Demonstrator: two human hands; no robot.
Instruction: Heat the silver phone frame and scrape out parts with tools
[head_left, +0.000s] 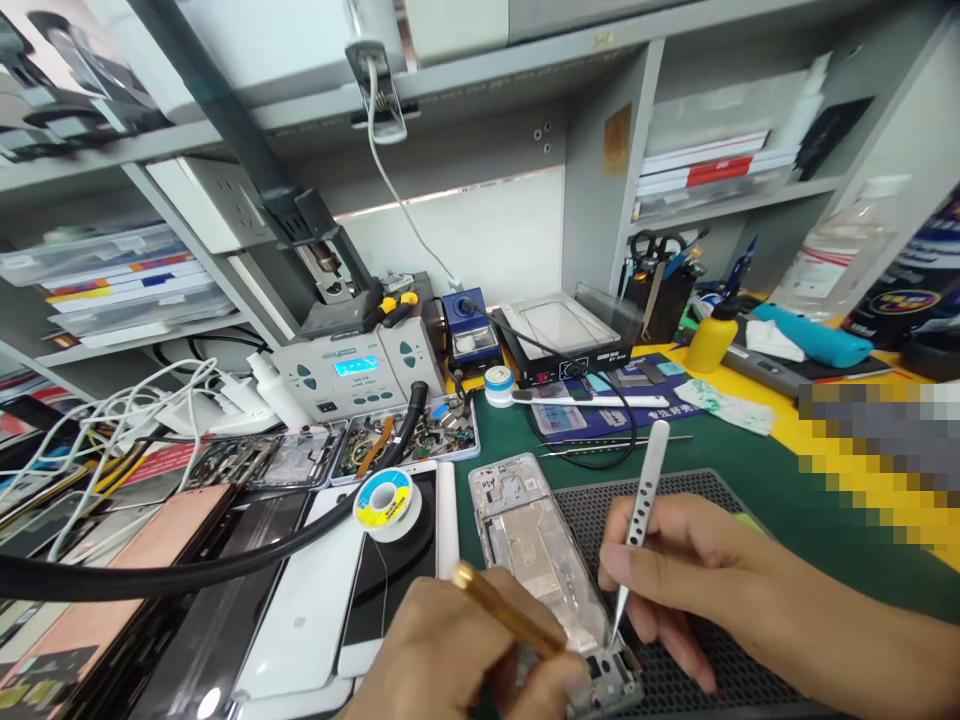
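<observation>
So we've got a stripped phone frame [517,515] lying near the middle of our bench, a long rounded slab of silvery, scuffed metal with shallow recesses, set lengthwise by the left side of a black mat [679,487] full of little holes, kinda honeycomb. Under that is a smooth dark green work surface [814,475].

Our right hand [697,560] has its fingers clamped on slim tweezers [643,495], shiny metal with a row of round holes down the side, narrowing to a needle point. The tips are at the near end of the frame; we can't tell if they're actually touching it, or pinching anything. Our left hand [461,640] has its fingers closed around a brass-coloured tool [510,612], a smooth round rod, with the lower end hidden by the fingers.

Just left of the frame there's a flat glossy phone with a dark screen [420,535], with a plastic solder spool [388,505] over it, ring-shaped with a blue and yellow label and a thin wire trailing off. Further left, a slick white panel [300,600] with rounded corners, then a matte copper-pink one [154,590]. A thick rubbery black hose [247,568] snakes across those. Far side: a boxy grey station [360,372] with a glowing blue display.
</observation>
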